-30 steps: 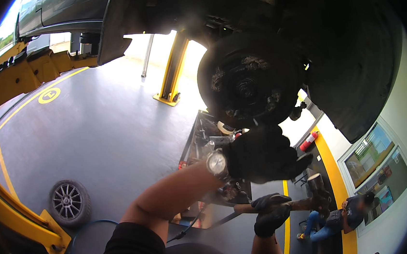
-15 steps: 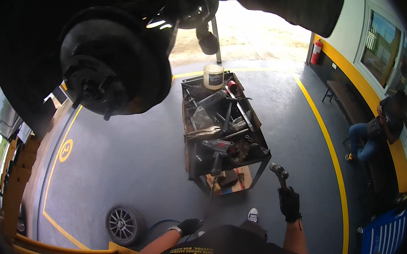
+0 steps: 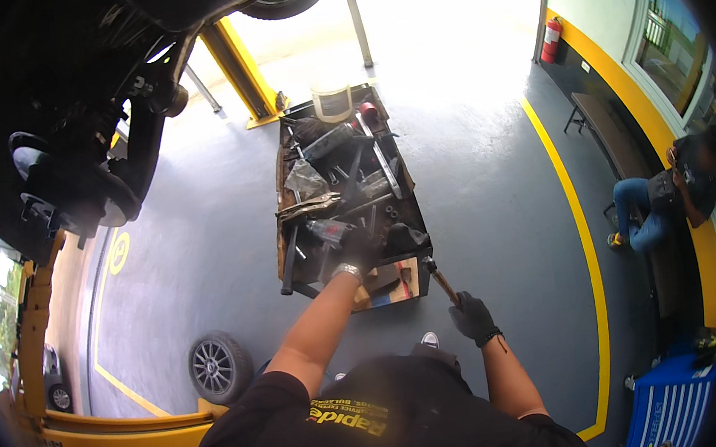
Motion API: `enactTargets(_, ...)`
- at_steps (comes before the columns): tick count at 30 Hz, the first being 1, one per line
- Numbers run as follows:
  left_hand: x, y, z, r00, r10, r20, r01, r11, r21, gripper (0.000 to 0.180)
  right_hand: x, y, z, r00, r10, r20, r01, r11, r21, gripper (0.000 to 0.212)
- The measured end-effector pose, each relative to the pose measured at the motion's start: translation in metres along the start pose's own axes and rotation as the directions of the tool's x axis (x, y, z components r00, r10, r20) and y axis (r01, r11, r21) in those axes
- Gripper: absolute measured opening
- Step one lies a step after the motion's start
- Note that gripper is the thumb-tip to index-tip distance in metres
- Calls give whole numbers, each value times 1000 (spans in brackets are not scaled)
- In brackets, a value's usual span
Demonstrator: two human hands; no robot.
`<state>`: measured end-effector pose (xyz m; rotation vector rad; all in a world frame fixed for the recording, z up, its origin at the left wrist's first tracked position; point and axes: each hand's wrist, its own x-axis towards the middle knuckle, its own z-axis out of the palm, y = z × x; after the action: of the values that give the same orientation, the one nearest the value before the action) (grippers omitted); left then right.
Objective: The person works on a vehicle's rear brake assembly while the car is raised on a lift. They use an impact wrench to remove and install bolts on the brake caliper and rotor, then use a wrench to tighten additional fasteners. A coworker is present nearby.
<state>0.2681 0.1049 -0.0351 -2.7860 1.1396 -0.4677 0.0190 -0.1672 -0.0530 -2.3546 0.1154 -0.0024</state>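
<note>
Left hand (image 3: 360, 250): was gloved in black and lay over the near end of the rimmed, dark tabletop (image 3: 282, 247); too blurred to tell whether spread, pressed together or pinching anything.
Wristwatch (image 3: 347, 270): circled the left wrist just behind the glove.
Power tool (image 3: 326, 229): lay on the tabletop, grey and red, right beside the left hand; could not tell whether touched.
Right hand (image 3: 474, 318): was gloved in dark grey, fingers curled shut around a wooden handle.
Hammer (image 3: 443, 285): slanted forward and leftward out of the right hand, with the head just beside the tabletop's near right corner.
Long wrench (image 3: 379, 155): lay lengthwise near the tabletop's right edge.
White bucket (image 3: 332, 104): stood at the far end, beside a red can (image 3: 369, 113).
Cardboard box (image 3: 414, 275): sat below the tabletop's near end.
Wheel (image 3: 216, 368): lay on the floor, to the left.
Vehicle (image 3: 74, 184): hung overhead at the upper left.
Co-worker (image 3: 670, 188): sat along the right wall.
Fire extinguisher (image 3: 551, 41): hung farther along.
</note>
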Motion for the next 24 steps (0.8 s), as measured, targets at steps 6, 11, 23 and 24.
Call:
enactTargets(6,-100,57,-44,869,-399,292,480,541,-691,31,116,-12,19,892,-449,-50,451,892,34,57)
enactTargets(11,-209,66,-70,888,-429,162,448,733,-512,33,230,-68,33,966,-229,123,227,973,35,68)
enactTargets(23,-284,64,-125,683,-730,19,613,560,-557,64,215,-418,-101,286,-736,-614,951,298,86,42)
enactTargets(24,-264,52,-147,779,-619,-98,515,721,-463,59,209,-451,-123,277,-711,-647,960,230,158,43)
